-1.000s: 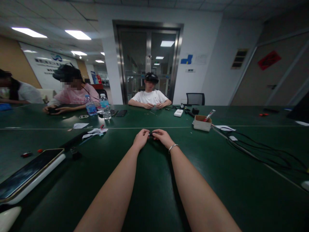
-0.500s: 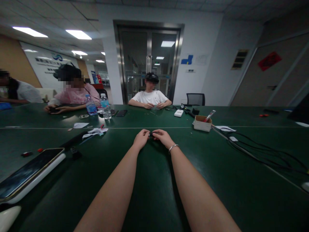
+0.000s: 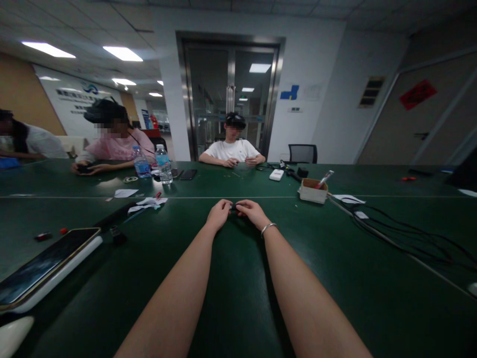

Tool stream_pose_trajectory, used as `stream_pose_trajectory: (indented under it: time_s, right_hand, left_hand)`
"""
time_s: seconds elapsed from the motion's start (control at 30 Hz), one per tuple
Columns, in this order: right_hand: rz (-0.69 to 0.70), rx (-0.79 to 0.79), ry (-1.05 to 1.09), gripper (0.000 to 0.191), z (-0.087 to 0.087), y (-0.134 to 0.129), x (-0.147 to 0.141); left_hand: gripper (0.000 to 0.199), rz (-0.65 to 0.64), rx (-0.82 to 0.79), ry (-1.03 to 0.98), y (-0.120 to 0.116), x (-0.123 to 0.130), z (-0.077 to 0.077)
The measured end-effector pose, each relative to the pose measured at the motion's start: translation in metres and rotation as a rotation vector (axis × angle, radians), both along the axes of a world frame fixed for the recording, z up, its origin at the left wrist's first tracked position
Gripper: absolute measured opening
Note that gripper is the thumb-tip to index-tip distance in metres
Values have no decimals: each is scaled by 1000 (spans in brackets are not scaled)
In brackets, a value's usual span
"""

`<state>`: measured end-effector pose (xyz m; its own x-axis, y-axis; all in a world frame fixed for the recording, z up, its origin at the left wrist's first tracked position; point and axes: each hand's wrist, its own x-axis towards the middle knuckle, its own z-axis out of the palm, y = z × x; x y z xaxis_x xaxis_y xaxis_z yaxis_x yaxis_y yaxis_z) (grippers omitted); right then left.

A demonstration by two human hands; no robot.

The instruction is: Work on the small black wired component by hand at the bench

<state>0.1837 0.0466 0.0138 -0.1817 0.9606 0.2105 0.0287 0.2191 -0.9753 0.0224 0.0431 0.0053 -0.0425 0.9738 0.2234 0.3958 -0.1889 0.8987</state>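
Observation:
Both my arms reach forward over a dark green table (image 3: 238,278). Between my fingertips is a small black object (image 3: 233,207), too small for me to name its kind. My left hand (image 3: 219,215) pinches it from the left side. From the right, my right hand (image 3: 253,213) grips it with thumb and fingers, and a silver bracelet (image 3: 268,228) circles that wrist. Most of the black object is covered by my fingers.
At left lie a phone (image 3: 48,263) on a white block, crumpled paper (image 3: 147,204) and two water bottles (image 3: 164,165). A cardboard box (image 3: 313,192) stands right of my hands, with black cables (image 3: 395,228) beyond it. A co-worker (image 3: 233,149) sits opposite.
My hands hold almost the same place and grip on the black object. Across the table, the co-worker's hands have moved slightly apart. The view has shifted a little.

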Motion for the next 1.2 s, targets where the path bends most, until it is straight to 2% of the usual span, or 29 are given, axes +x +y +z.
stream_pose_trajectory:
  time_s: [0.3, 0.5, 0.73, 0.93, 1.2]
  right_hand:
    - [3, 11, -13, 20, 0, 0, 1]
    - [-1, 18, -3, 18, -2, 3, 1]
    - [8, 21, -11, 18, -2, 2, 2]
    - [27, 42, -27, 20, -3, 4, 2]
    - [29, 31, -19, 19, -3, 4, 2]
  left_hand:
    - [25, -20, 18, -24, -2, -1, 0]
    - [26, -55, 25, -117, -9, -2, 8]
    - [22, -147, -66, -233, -14, -7, 16]
    - [20, -139, -137, -228, -9, -3, 13]
    - [23, -107, -91, -171, -7, -2, 7]
